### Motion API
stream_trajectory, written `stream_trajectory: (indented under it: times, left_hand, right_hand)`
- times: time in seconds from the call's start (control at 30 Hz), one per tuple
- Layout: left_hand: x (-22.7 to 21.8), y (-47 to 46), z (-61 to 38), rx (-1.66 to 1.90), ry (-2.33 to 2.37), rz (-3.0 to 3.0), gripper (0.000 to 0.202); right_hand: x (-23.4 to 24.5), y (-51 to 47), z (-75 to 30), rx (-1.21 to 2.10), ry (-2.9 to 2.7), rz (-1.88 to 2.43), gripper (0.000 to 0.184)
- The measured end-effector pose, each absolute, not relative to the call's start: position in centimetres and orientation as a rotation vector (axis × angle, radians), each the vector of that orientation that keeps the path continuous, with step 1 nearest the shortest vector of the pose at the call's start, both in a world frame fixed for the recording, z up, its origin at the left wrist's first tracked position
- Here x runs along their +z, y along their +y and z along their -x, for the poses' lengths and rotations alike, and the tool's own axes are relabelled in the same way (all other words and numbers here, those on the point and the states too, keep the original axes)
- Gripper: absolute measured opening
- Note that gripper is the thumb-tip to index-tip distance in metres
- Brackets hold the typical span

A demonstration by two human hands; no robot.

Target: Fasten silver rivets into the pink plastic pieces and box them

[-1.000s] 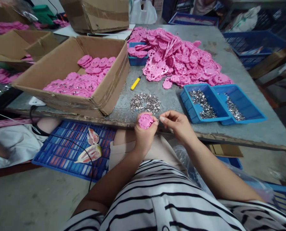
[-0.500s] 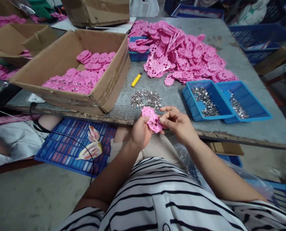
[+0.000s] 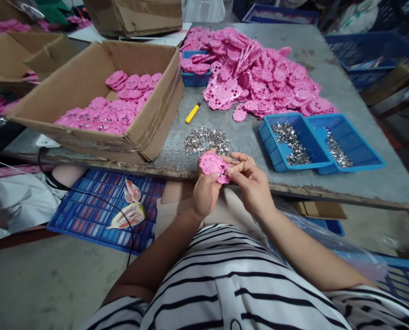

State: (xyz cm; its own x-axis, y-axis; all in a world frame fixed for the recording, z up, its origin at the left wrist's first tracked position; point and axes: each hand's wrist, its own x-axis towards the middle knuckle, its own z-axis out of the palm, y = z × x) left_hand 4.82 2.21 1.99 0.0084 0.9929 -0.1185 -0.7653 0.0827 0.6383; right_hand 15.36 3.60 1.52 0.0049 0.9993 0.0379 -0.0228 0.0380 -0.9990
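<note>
Head view: both of the person's hands meet just over the near edge of the table [image 3: 328, 59], above the lap
Left hand [image 3: 204, 195]: fingers curled shut around the pink piece [image 3: 212, 165], gripping it from the left and below
Right hand [image 3: 254, 185]: thumb and forefinger pressed together on the right edge of the pink piece; whether a metal bit sits between the fingertips cannot be told
Pink piece: flat and lobed, tilted, held in the air between the two hands
Heap of metal bits [image 3: 206, 140]: loose on the table, just beyond the hands
Blue trays [image 3: 268, 144]: two side by side, right of the hands, each holding silvery bits
Yellow-handled tool [image 3: 191, 113]: lying on the table beyond the heap of metal bits
Cardboard box [image 3: 156, 119]: open, at the left, partly filled with pink pieces
Pink pile [image 3: 269, 78]: heaped on the far half of the table
Small blue tray [image 3: 195, 81]: at the pink pile's left edge, holding more pink pieces
Floor crate [image 3: 97, 192]: blue, under the table's left end
</note>
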Motion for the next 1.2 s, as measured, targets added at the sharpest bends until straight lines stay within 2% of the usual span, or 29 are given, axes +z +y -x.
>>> stream_trajectory:
  times: [0.37,0.87,0.93,1.03,1.1,1.2]
  left_hand:
    - [1.6,2.1,-5.0,1.502,0.597,-0.505,0.063]
    - [1.6,1.9,-5.7,1.510,0.647,-0.429,0.052]
    - [1.5,2.0,-5.4,1.489,0.665,-0.426,0.049]
    - [1.4,2.1,-4.8,1.466,0.646,-0.466,0.046]
    - [1.3,2.2,-4.5,1.446,0.644,-0.478,0.044]
    - [1.1,2.1,-4.1,1.402,0.672,-0.446,0.042]
  right_hand:
    - [1.6,3.5,-15.0,1.150,-1.225,1.155,0.021]
    - [0.4,3.7,-14.7,0.936,-1.420,1.163,0.020]
    - [0.9,4.4,-15.6,0.851,-1.449,1.172,0.017]
    - [2.7,7.0,-18.8,0.537,-1.481,1.207,0.011]
    - [4.1,9.6,-21.8,0.316,-1.526,1.411,0.008]
    - [5.5,13.0,-25.8,0.139,-1.766,2.145,0.016]
